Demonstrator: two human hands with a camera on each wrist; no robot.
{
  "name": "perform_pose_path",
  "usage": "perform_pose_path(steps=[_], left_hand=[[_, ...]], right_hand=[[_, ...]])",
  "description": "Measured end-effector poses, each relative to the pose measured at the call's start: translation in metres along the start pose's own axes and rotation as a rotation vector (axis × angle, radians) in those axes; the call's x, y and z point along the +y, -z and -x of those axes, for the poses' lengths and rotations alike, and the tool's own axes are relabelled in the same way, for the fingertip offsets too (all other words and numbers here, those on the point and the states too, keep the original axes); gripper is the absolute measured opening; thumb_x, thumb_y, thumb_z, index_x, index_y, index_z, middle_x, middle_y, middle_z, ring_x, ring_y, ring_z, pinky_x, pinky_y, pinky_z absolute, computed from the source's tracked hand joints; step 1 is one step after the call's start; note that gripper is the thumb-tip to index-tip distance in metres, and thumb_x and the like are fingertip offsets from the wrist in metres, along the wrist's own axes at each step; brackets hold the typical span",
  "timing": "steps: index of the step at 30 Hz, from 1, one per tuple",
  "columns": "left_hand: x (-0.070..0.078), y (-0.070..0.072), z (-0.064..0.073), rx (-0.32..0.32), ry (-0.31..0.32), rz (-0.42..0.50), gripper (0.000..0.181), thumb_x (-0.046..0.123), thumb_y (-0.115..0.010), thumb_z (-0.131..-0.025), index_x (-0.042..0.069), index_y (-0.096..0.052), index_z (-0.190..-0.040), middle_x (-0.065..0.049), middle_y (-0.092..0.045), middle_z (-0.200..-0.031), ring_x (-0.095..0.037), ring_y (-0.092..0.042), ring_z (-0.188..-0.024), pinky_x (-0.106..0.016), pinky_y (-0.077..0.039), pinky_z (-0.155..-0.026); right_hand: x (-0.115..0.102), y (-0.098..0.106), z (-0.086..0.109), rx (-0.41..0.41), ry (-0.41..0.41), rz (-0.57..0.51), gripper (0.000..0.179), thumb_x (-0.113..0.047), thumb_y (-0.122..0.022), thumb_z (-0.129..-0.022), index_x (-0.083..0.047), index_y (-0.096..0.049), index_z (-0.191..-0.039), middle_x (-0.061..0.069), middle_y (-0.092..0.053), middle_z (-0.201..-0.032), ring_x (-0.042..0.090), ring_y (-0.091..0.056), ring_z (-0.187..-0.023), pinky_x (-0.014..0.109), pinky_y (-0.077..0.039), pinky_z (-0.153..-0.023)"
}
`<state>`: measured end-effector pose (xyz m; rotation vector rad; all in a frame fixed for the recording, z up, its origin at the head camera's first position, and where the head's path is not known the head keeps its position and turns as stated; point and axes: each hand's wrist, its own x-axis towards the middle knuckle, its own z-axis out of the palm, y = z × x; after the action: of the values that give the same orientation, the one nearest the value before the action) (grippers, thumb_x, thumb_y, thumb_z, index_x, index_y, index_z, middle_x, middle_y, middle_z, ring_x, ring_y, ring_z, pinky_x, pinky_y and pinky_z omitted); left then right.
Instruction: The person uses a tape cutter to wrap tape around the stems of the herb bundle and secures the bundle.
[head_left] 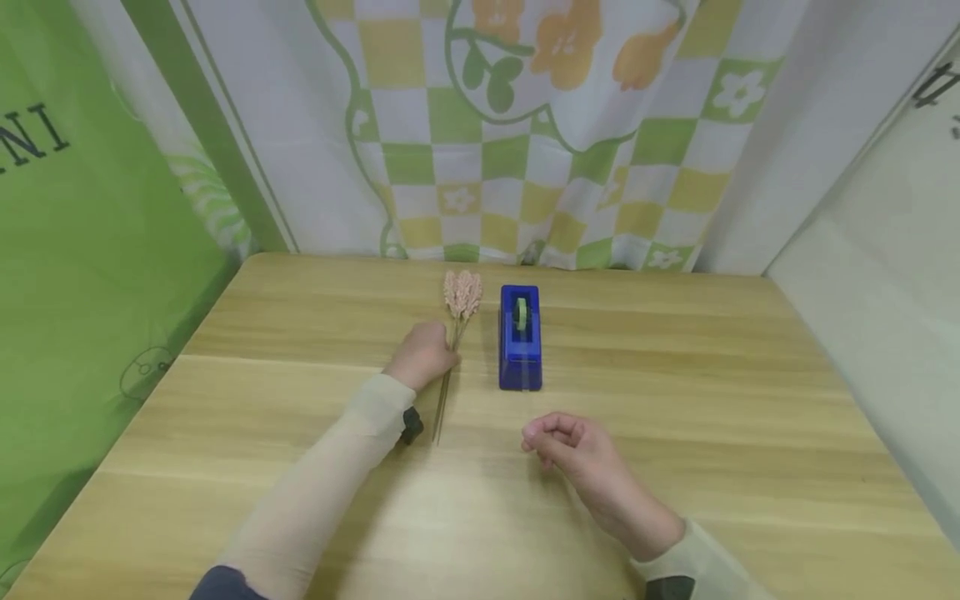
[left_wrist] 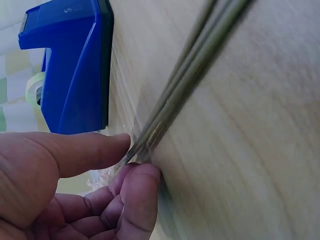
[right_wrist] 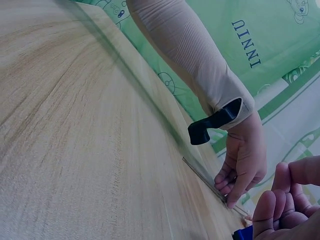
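Pink dried-look flowers [head_left: 462,293] on long thin stems [left_wrist: 187,65] lie on the wooden table. My left hand [head_left: 423,354] pinches the stems between thumb and fingers, below the flower heads. Just right of them stands a blue tape dispenser [head_left: 520,371] with a small roll of tape [head_left: 522,314] inside. A faint clear strip shows down the dispenser's front, in line with my right hand [head_left: 588,467]. That hand is nearer to me, thumb and index fingertips pinched together at the clear tape, which barely shows.
The wooden table [head_left: 750,417] meets a checked curtain [head_left: 510,167] at the back. A green cloth [head_left: 90,275] hangs on the left and a pale one [head_left: 885,275] on the right. A black wrist mount [right_wrist: 215,122] sticks out from the left sleeve.
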<state>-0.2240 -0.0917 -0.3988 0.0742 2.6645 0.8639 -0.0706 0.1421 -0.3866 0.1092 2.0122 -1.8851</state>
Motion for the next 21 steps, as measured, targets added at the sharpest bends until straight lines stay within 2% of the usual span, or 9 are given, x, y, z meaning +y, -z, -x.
perform_pose_path(steps=[4,10,15,21], left_hand=[[0.001,-0.004,0.001,0.010,0.008,0.004,0.026,0.004,-0.065,-0.096,0.010,-0.049,-0.077,0.002,-0.041,-0.061,-0.012,-0.039,-0.053,-0.024,-0.038,-0.049],[0.004,-0.006,-0.003,0.029,-0.016,-0.004,0.028,-0.003,-0.059,-0.092,0.012,-0.046,-0.073,0.002,-0.042,-0.062,-0.011,-0.039,-0.051,-0.023,-0.038,-0.047],[0.002,-0.008,0.001,0.043,0.005,0.043,0.017,-0.003,-0.059,-0.095,0.007,-0.053,-0.082,-0.002,-0.051,-0.068,-0.013,-0.046,-0.055,-0.022,-0.042,-0.046],[0.001,0.003,0.011,0.078,-0.036,0.046,0.037,-0.007,-0.047,-0.096,0.013,-0.042,-0.066,0.002,-0.041,-0.058,-0.011,-0.039,-0.048,-0.021,-0.036,-0.043]], right_hand=[[0.002,-0.001,0.001,-0.003,0.000,-0.001,0.015,-0.015,-0.067,-0.100,-0.001,-0.068,-0.105,-0.009,-0.073,-0.086,0.009,-0.060,-0.077,0.023,-0.051,-0.081],[0.002,0.000,0.000,0.007,0.004,-0.024,0.011,-0.012,-0.067,-0.100,-0.002,-0.068,-0.104,-0.008,-0.073,-0.086,0.009,-0.061,-0.076,0.023,-0.052,-0.082],[0.002,0.000,0.000,-0.006,0.007,-0.023,0.010,-0.012,-0.067,-0.100,-0.003,-0.068,-0.103,-0.009,-0.073,-0.085,0.008,-0.061,-0.076,0.022,-0.052,-0.080],[0.003,0.001,0.000,-0.006,0.000,-0.018,0.011,-0.014,-0.067,-0.100,-0.003,-0.068,-0.103,-0.009,-0.073,-0.086,0.008,-0.061,-0.077,0.023,-0.052,-0.081]])
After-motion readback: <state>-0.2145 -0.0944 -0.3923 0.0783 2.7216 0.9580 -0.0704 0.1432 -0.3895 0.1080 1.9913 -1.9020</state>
